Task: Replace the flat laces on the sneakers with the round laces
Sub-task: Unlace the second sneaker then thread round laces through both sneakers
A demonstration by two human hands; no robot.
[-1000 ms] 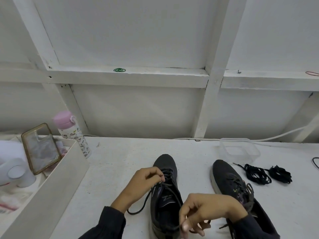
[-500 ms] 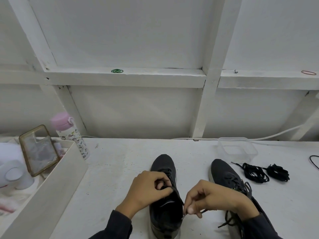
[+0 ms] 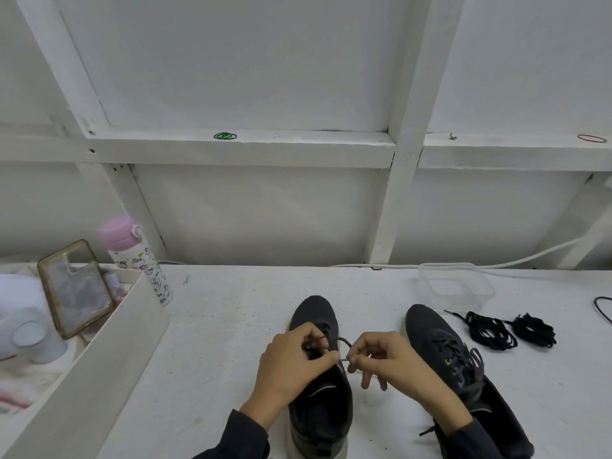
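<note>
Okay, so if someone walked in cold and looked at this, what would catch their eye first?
Two hands at bottom centre: the left hand and right hand both hold a dark lace over the middle sneaker. A second sneaker, laced, lies to its right, with two bundles of black laces beyond it. At far left, a pink-capped bottle stands beside a white box.

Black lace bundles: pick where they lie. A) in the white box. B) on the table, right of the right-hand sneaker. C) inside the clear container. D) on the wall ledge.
B: both black lace bundles lie on the table right of the right-hand sneaker, in front of the clear container.
</note>
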